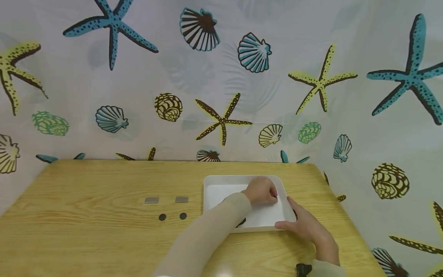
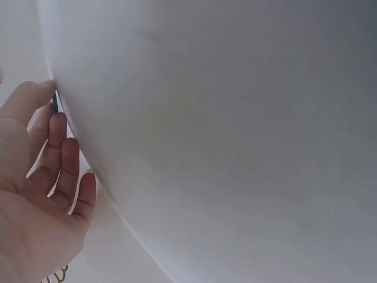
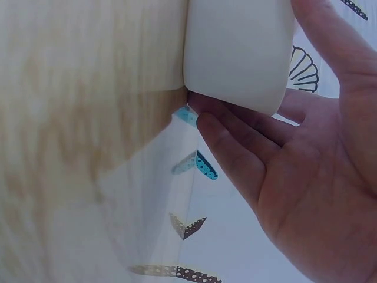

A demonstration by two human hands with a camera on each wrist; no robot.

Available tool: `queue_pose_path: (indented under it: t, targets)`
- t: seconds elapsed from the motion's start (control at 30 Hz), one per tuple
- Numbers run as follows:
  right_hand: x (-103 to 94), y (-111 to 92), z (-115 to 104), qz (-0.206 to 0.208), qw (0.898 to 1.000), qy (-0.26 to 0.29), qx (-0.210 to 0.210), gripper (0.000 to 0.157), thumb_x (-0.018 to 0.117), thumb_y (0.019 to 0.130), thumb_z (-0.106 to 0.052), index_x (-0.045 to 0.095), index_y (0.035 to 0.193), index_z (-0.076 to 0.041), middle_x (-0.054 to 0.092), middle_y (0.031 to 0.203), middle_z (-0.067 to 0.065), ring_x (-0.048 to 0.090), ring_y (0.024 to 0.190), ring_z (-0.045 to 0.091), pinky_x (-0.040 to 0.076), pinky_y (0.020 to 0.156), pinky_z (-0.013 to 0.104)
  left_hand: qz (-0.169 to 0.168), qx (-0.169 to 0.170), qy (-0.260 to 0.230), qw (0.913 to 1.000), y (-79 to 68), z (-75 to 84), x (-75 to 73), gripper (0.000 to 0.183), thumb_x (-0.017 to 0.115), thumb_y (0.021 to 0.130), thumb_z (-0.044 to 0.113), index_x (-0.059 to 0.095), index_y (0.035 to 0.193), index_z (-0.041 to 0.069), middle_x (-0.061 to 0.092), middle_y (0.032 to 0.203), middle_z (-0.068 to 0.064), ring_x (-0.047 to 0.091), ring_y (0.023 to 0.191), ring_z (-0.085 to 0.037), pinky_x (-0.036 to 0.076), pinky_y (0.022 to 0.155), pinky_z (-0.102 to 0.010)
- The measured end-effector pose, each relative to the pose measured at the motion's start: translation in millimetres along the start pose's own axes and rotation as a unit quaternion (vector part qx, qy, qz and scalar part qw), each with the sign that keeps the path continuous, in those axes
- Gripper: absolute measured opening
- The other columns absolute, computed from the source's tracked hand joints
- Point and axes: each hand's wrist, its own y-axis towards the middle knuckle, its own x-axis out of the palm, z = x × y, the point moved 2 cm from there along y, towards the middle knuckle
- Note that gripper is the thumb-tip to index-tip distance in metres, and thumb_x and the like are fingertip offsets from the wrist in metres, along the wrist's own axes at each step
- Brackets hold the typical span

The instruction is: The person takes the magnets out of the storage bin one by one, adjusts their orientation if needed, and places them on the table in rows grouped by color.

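Observation:
My left hand (image 1: pixel 261 190) reaches into a shallow white tray (image 1: pixel 221 190), close to its right side. Its thumb and forefinger pinch a small dark thin piece (image 2: pixel 56 102), mostly hidden by the fingers; its kind is unclear. My right hand (image 1: pixel 309 227) grips the tray's near right corner, thumb along the front edge and fingers along the right side. From the right wrist view, the fingers lie against the outer wall of the tray. A dark piece (image 1: pixel 241 222) shows at the tray's near edge, partly covered by my left forearm.
On the wooden table (image 1: pixel 86 231), left of the tray, lie two grey rectangular plates (image 1: pixel 151 200) and two black discs (image 1: pixel 162 217). A cloth printed with shells and starfish (image 1: pixel 138 96) stands behind and to the right of the table.

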Motion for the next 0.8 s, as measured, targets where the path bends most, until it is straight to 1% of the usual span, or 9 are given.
queue_pose_path:
  t: [0.07,0.13,0.27,0.4,0.5,0.67,0.8]
  targets:
    - [1.2,-0.6,-1.6,-0.002,1.000,0.001,0.003,0.119,0.079,0.082,-0.060,0.014,0.166,-0.006,0.020,0.170,0.026,0.027,0.154,0.049,0.027,0.121,0.066,-0.004,-0.006,-0.007,0.9999,-0.5,-2.4,-0.5,0.010,0.081,0.090,0.029,0.083,0.093,0.021,0.074,0.083,0.011,0.057,0.078,-0.003,0.049,0.080,-0.018]
    - [1.7,-1.7,-3.2,-0.004,1.000,0.001,0.005,0.119,0.079,0.082,-0.060,0.014,0.166,-0.006,0.019,0.170,0.026,0.026,0.154,0.049,0.026,0.121,0.067,-0.010,-0.017,-0.020,0.9996,-1.2,-3.6,-2.7,0.010,0.081,0.090,0.029,0.082,0.095,0.020,0.073,0.084,0.011,0.057,0.078,-0.003,0.050,0.081,-0.019]
    - [1.2,-3.3,-4.3,-0.003,1.000,-0.006,0.005,0.119,0.078,0.082,-0.060,0.014,0.165,-0.005,0.019,0.169,0.027,0.025,0.154,0.050,0.026,0.121,0.067,-0.012,-0.028,-0.039,0.9988,-4.6,-1.3,-14.3,0.012,0.080,0.091,0.028,0.081,0.099,0.019,0.073,0.089,0.010,0.059,0.080,-0.005,0.051,0.082,-0.020]
    - [1.0,-2.8,-4.0,-0.002,1.000,-0.014,0.002,0.119,0.078,0.082,-0.061,0.014,0.165,-0.004,0.020,0.169,0.027,0.025,0.154,0.049,0.027,0.121,0.066,0.001,-0.009,-0.028,0.9996,-7.7,2.1,-29.4,0.013,0.079,0.092,0.029,0.082,0.101,0.019,0.075,0.092,0.010,0.061,0.084,-0.005,0.052,0.085,-0.021]
    - [2.3,-1.5,-3.0,-0.005,1.000,-0.015,0.005,0.121,0.078,0.081,-0.062,0.014,0.165,-0.003,0.018,0.169,0.027,0.024,0.155,0.049,0.025,0.122,0.066,0.005,0.001,-0.019,0.9998,-10.8,3.4,-39.1,0.013,0.078,0.092,0.029,0.082,0.101,0.020,0.075,0.094,0.010,0.062,0.086,-0.004,0.052,0.087,-0.022]
    - [5.0,1.2,-2.0,-0.009,1.000,-0.017,0.010,0.123,0.077,0.080,-0.064,0.013,0.165,-0.003,0.017,0.169,0.028,0.022,0.155,0.050,0.024,0.122,0.067,0.003,-0.001,-0.025,0.9997,-18.5,3.7,-52.8,0.012,0.078,0.093,0.030,0.081,0.102,0.021,0.073,0.094,0.011,0.061,0.086,-0.006,0.052,0.084,-0.020]
    - [4.3,2.0,-2.7,-0.009,1.000,-0.023,0.007,0.122,0.077,0.081,-0.065,0.013,0.165,-0.003,0.017,0.169,0.029,0.022,0.154,0.051,0.024,0.121,0.068,0.015,0.012,-0.015,0.9997,-25.7,5.8,-66.1,0.013,0.077,0.093,0.029,0.081,0.103,0.021,0.074,0.096,0.010,0.061,0.087,-0.006,0.052,0.082,-0.020]
